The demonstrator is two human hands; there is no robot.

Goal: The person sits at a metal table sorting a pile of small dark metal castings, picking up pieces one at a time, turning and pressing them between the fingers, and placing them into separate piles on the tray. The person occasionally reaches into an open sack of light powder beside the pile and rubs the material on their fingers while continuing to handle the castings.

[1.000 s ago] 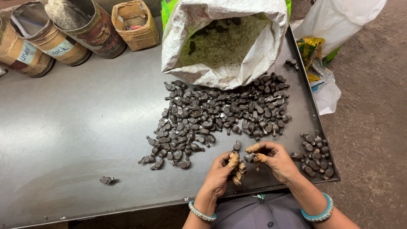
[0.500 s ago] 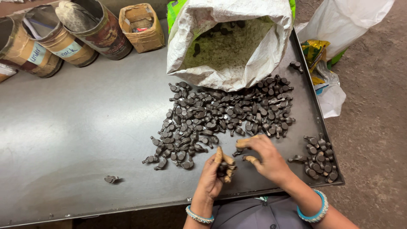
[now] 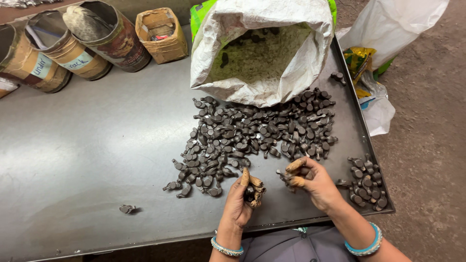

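Both the left hand (image 3: 244,193) and right hand (image 3: 310,179) grip small dark metal parts (image 3: 252,190) just beside the main pile (image 3: 257,136) on the metal tray (image 3: 87,160), raised clear for close checking.

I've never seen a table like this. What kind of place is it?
Probably a small workshop where metal parts get sorted by hand. A heap of dark metal parts lies on a big metal tray table, spilled from an open sack, with tins lined up behind.

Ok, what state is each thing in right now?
Left hand: closed on small dark metal parts.
Right hand: gripping a dark part.
White sack: open, lying on its side.
Big pile: loose on the tray.
Small pile: apart, at the right corner.
Cans: tipped, open.
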